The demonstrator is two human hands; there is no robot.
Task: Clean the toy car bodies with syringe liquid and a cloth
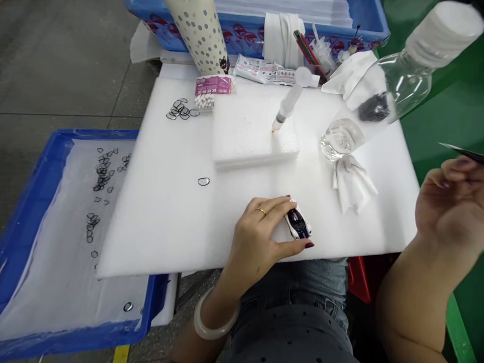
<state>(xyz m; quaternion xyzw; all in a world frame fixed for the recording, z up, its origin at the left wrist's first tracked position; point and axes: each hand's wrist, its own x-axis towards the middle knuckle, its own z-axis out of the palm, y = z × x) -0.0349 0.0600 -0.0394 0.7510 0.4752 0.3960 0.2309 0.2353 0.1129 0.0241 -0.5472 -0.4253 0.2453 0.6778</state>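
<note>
My left hand point(260, 232) is closed around a small white and dark blue toy car point(298, 222) near the front edge of the foam sheet. The thumb presses one end and the fingers the other. Raised at the right edge of the view, my right hand point(451, 196) pinches what look like dark tweezers point(461, 151) with a fine silver tip, partly cut off by the frame. A single dark-rimmed oval ring point(203, 181) lies left of the car. Several similar rings point(181, 109) are heaped farther back.
Behind the car is a foam block point(245, 131) with a syringe point(287, 106) stuck in it. A clear bottle point(406, 75), a small glass point(342, 138) and a crumpled cloth point(353, 184) stand at right. Cotton swabs point(214, 92) sit behind; a blue tray point(45, 171) holds rings at left.
</note>
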